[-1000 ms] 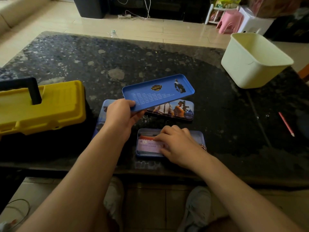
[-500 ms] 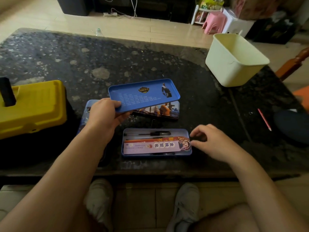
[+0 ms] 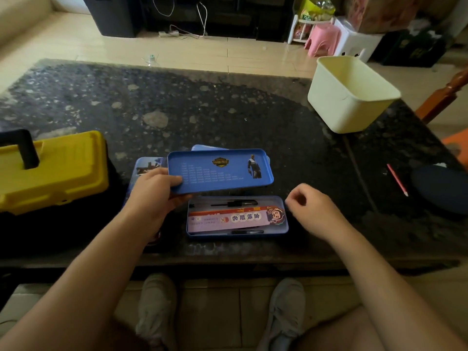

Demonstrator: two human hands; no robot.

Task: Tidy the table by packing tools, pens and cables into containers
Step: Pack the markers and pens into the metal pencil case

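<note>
A yellow toolbox [image 3: 53, 171] with a black handle [image 3: 24, 148] sits at the left edge of the dark stone table [image 3: 202, 107]. Just right of it, the left hand [image 3: 152, 191] grips the left end of a blue lid [image 3: 220, 171], thumb on top and fingers beneath, holding it flat above the table. A second printed case [image 3: 148, 165] lies partly hidden behind that hand and the lid. In front of the lid, near the table's front edge, the open case [image 3: 283, 225] holds a black pen [image 3: 233, 204], a printed card [image 3: 235, 217] and another pen [image 3: 247, 232]. The right hand [image 3: 314, 209] hovers just beside its right end, fingers loosely curled and holding nothing. Farther right lie a red pencil [image 3: 397, 179] and a dark object [image 3: 440, 188]; a cream tub [image 3: 352, 107] stands at the far right.
</note>
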